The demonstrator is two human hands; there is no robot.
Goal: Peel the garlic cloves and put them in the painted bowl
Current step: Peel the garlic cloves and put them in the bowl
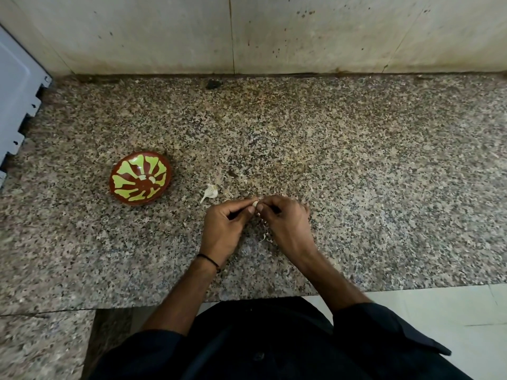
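Garlic clove (255, 204) risks, largest item first. Granite counter (356, 160): its speckle would hide a dropped clove. Painted bowl (140, 179), 9 o'clock from the hands, well apart: long carry. Left hand (223, 226) and right hand (285, 220) both pinch the clove; I judge it could squirt free.

A pale garlic clove (255, 204) is pinched between fingers (247, 209); the upright painted bowl (129, 200), leftward, holds peeled cloves (151, 179).

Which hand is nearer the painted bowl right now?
Left. The left hand is right of the painted bowl, apart from it; the right hand lies farther right. Both pinch a garlic clove.
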